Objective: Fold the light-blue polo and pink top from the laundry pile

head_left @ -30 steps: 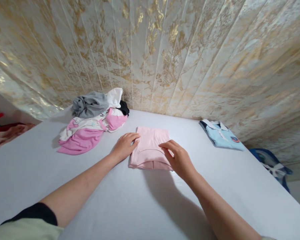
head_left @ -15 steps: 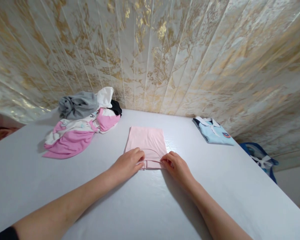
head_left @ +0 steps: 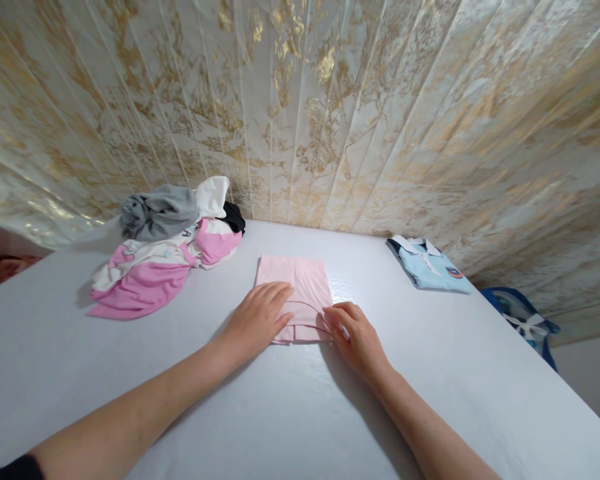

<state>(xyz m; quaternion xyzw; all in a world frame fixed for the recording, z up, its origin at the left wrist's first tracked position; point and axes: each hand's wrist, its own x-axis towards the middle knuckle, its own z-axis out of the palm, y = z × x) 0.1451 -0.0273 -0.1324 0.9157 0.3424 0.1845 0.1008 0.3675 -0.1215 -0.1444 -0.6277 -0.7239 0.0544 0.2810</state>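
Note:
A pale pink shirt (head_left: 300, 275), folded into a neat rectangle, lies in front of me with its curved neckline toward me. My left hand (head_left: 261, 313) rests on its left side, fingers stretched out flat and thumb apart; it hides part of that edge. At the right edge of the neckline, my right hand (head_left: 355, 333) touches the cloth with loosely bent fingertips. A gap shows between its thumb and index finger, and no cloth is visibly gripped there.
On the white table (head_left: 290, 413), a loose pile holds a pink and white garment (head_left: 155, 283), grey cloth (head_left: 163, 212), and white and black pieces. A folded light blue collared shirt (head_left: 430, 267) lies at the right. Beyond the right edge is a blue-rimmed bag (head_left: 523, 320). A gold-patterned curtain (head_left: 300, 113) hangs behind.
My left hand has gone from pinching the neckline edge to lying flat on the shirt's left side. My right fingers have loosened at the right edge.

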